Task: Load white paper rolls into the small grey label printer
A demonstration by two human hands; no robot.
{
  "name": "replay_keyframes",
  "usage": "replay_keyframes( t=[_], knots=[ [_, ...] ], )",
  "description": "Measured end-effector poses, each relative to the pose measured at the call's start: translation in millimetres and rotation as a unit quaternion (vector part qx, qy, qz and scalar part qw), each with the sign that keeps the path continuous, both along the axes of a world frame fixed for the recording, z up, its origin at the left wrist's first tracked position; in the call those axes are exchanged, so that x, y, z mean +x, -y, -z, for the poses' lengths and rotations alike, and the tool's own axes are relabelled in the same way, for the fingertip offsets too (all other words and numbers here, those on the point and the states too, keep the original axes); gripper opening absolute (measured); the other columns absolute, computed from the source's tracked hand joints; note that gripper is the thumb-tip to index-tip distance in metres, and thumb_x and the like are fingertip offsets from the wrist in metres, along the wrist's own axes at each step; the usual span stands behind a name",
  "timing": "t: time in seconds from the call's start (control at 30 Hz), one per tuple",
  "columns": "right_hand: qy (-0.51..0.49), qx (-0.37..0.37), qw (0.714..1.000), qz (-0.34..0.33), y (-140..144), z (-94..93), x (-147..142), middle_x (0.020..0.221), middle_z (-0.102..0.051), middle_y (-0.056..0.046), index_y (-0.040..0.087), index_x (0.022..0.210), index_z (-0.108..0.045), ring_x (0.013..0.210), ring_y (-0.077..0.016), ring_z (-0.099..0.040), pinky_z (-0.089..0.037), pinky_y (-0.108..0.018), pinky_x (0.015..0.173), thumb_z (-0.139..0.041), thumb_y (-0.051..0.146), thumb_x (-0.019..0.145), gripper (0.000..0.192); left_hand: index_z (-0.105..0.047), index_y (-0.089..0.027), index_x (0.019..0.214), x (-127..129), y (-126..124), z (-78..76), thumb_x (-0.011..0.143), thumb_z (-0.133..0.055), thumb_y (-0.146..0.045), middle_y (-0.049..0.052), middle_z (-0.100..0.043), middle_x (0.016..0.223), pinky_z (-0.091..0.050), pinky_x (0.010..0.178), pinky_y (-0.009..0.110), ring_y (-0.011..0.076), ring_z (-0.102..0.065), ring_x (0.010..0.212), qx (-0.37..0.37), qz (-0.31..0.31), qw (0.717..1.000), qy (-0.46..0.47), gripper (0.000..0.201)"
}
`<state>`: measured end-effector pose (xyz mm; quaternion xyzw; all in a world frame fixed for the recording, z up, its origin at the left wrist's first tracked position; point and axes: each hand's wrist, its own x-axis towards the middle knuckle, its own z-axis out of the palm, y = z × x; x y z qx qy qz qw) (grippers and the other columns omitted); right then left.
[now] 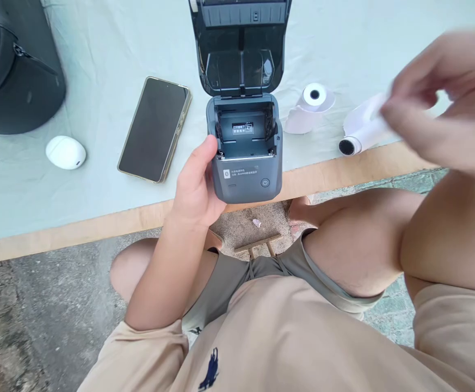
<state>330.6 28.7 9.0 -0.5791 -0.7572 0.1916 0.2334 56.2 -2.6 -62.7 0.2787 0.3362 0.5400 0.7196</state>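
Head — left hand (198,190) holding printer (245,182), lid (241,68) raised

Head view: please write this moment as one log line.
left hand: holds printer; printer: lid open; right hand: blurred, near right paper roll, contact unclear

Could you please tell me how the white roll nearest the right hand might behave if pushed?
The white roll would probably roll, since it seems to lie on its side. Its loose tail looks thin, so it would likely flop and might slow the rolling.
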Motion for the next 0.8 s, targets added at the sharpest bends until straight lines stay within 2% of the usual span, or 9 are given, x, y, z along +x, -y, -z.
replay_keyframes(
  t=[0.1, 0.17, 0.27, 0.3, 0.37, 0.43, 0.53, 0.67, 0.8],
  knots=[
    [0.147, -0.048, 0.981, -0.119, -2, 10.2, 19, 0.082, -0.059, -0.005, 0.024, 0.084, -0.063, 0.075, -0.0122, -0.047, -0.034, -0.033, 0.067, -0.049, 0.083, 0.075, 0.061, -0.072, -0.019, 0.088, 2, -1, -0.7, 0.101, -0.035, -0.042, 0.002, -0.076, 0.111, -0.044, 0.124, 0.041, 0.0261, -0.054, 0.141, 0.004, -0.005, 1.0, -0.003, 0.045],
    [0.185, -0.053, 0.973, -0.13, -6, 22.9, 32, 0.089, -0.058, -0.008, 0.026, 0.091, -0.063, 0.081, -0.0159, -0.047, -0.036, -0.034, 0.067, -0.043, 0.087, 0.074, 0.066, -0.073, -0.02, 0.088, 3, -2, -1.0, 0.1, -0.037, -0.042, 0.002, -0.076, 0.109, -0.043, 0.125, 0.039, 0.0254, -0.052, 0.143, 0.008, -0.005, 1.0, -0.007, 0.043],
    [0.209, -0.053, 0.971, -0.106, -10, 36.3, 46, 0.097, -0.056, -0.007, 0.029, 0.104, -0.061, 0.081, -0.0146, -0.048, -0.037, -0.033, 0.065, -0.051, 0.066, 0.079, 0.045, -0.074, -0.021, 0.094, 4, -3, -0.6, 0.099, -0.041, -0.044, 0.003, -0.077, 0.106, -0.045, 0.124, 0.039, 0.0256, -0.052, 0.143, 0.012, 0.002, 1.0, -0.01, 0.041],
    [0.206, -0.048, 0.972, -0.098, -10, 37.7, 48, 0.098, -0.056, -0.006, 0.03, 0.107, -0.06, 0.079, -0.0134, -0.049, -0.036, -0.031, 0.064, -0.057, 0.057, 0.078, 0.04, -0.074, -0.021, 0.096, 4, -3, -0.5, 0.098, -0.041, -0.044, 0.004, -0.077, 0.107, -0.046, 0.123, 0.04, 0.0263, -0.052, 0.143, 0.013, 0.004, 1.0, -0.009, 0.04],
    [0.185, -0.031, 0.978, -0.092, -8, 36.4, 49, 0.1, -0.057, -0.005, 0.033, 0.113, -0.06, 0.077, -0.0116, -0.05, -0.037, -0.031, 0.065, -0.064, 0.045, 0.073, 0.042, -0.075, -0.022, 0.098, 4, -4, -0.6, 0.098, -0.043, -0.045, 0.004, -0.077, 0.11, -0.048, 0.121, 0.042, 0.0276, -0.051, 0.143, 0.014, 0.006, 1.0, -0.01, 0.039],
    [0.157, -0.003, 0.984, -0.086, -4, 32.7, 45, 0.102, -0.059, -0.004, 0.035, 0.117, -0.06, 0.082, -0.0119, -0.053, -0.041, -0.033, 0.071, -0.063, 0.045, 0.076, 0.042, -0.075, -0.023, 0.097, 4, -5, -1.3, 0.098, -0.043, -0.045, 0.002, -0.075, 0.118, -0.049, 0.12, 0.042, 0.0282, -0.048, 0.146, 0.014, 0.008, 1.0, -0.013, 0.039],
    [0.076, 0.041, 0.995, -0.05, 0, 31.3, 36, 0.11, -0.063, -0.002, 0.034, 0.118, -0.062, 0.099, -0.0134, -0.058, -0.047, -0.035, 0.085, -0.061, 0.051, 0.084, 0.038, -0.075, -0.024, 0.099, 5, -4, -4.1, 0.099, -0.039, -0.045, -0.001, -0.073, 0.126, -0.047, 0.122, 0.041, 0.0279, -0.039, 0.152, 0.011, 0.015, 1.0, -0.024, 0.042],
    [-0.055, 0.099, 0.993, -0.024, -3, 40.5, 27, 0.116, -0.06, -0.002, 0.031, 0.126, -0.058, 0.097, -0.0093, -0.058, -0.047, -0.028, 0.077, -0.067, 0.04, 0.082, 0.046, -0.074, -0.025, 0.107, 6, -3, -9.6, 0.1, -0.035, -0.046, -0.005, -0.071, 0.131, -0.042, 0.126, 0.042, 0.0269, -0.028, 0.157, -0.007, 0.02, 0.999, -0.037, 0.044],
    [0.03, 0.029, 0.999, -0.023, -9, 44.9, 22, 0.124, -0.061, -0.002, 0.031, 0.128, -0.059, 0.099, -0.0114, -0.059, -0.053, -0.03, 0.08, -0.063, 0.03, 0.083, 0.045, -0.072, -0.025, 0.114, 7, -3, -11.3, 0.101, -0.035, -0.044, -0.004, -0.07, 0.132, -0.039, 0.128, 0.045, 0.0276, -0.029, 0.157, -0.014, 0.019, 1.0, -0.012, 0.043]
  ],
)
